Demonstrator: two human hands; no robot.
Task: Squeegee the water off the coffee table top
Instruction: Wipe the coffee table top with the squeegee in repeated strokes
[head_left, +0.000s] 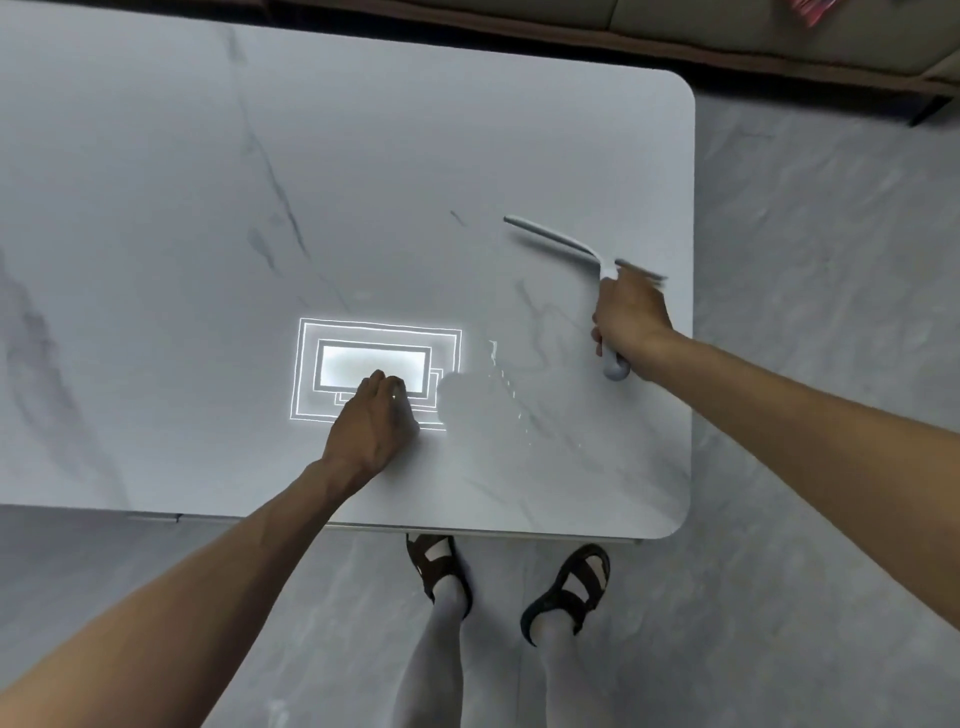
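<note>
Marbled coffee table top (156, 156) with water droplets (493, 351)

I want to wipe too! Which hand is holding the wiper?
The right hand grips the squeegee by its handle; the left hand only rests on the table top, holding nothing.
</note>
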